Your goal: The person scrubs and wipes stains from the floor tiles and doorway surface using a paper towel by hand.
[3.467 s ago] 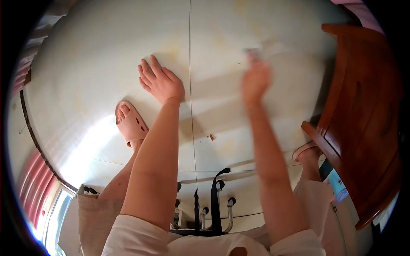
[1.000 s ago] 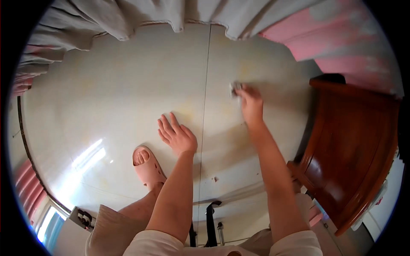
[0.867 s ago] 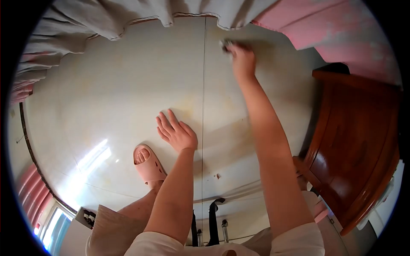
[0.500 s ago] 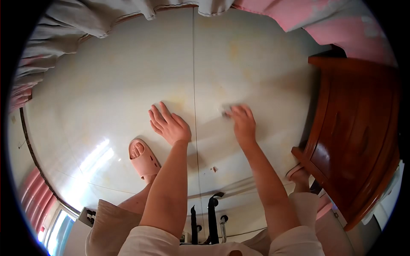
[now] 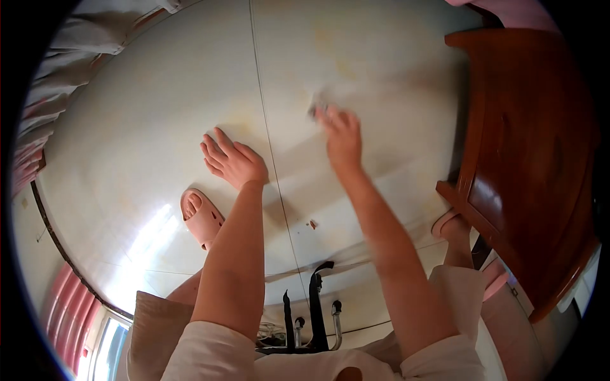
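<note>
The pale tiled floor (image 5: 190, 82) spreads beneath everything, with a reddish-brown wooden cabinet (image 5: 527, 159) at the right. The left hand (image 5: 235, 162) is open, palm down on the floor, fingers angled forward and left. The right hand (image 5: 343, 136) grips a small greyish wad (image 5: 317, 110) at its fingertips, against the floor; blur hides its long axis and which way it points. Nearer the person lies a tiny brown fragment (image 5: 313, 225).

blurred small object (image 5: 315, 112), curtain (image 5: 86, 32) cut off
</note>
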Demonstrator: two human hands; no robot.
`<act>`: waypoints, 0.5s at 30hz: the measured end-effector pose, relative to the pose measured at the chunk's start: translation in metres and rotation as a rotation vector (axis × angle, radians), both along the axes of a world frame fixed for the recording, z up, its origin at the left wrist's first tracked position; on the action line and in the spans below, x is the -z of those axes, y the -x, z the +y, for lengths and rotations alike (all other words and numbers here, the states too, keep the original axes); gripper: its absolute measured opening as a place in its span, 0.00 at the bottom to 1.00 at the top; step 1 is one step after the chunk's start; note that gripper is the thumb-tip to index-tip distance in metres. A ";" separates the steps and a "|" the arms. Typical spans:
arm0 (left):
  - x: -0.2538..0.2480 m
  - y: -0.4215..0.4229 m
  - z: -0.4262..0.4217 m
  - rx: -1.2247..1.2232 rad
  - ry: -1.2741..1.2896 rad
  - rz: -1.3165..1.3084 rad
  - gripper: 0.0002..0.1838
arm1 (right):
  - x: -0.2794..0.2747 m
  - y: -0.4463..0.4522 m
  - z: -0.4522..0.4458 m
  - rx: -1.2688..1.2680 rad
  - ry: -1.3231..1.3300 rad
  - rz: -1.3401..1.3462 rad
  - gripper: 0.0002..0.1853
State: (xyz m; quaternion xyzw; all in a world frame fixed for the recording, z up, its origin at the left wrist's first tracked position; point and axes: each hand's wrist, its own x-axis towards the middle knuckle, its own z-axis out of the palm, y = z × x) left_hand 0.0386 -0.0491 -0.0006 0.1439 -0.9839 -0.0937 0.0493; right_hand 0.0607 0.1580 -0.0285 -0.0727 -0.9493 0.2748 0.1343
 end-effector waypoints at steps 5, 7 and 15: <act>0.005 -0.001 0.000 0.011 -0.024 0.013 0.30 | -0.033 -0.144 -0.010 -0.193 0.148 -0.063 0.16; 0.005 -0.002 0.000 0.004 -0.002 0.041 0.29 | -0.026 -0.133 0.029 -0.032 0.369 -0.026 0.09; 0.014 -0.003 -0.002 -0.008 -0.029 0.094 0.28 | -0.005 -0.009 0.025 0.130 -0.055 0.158 0.15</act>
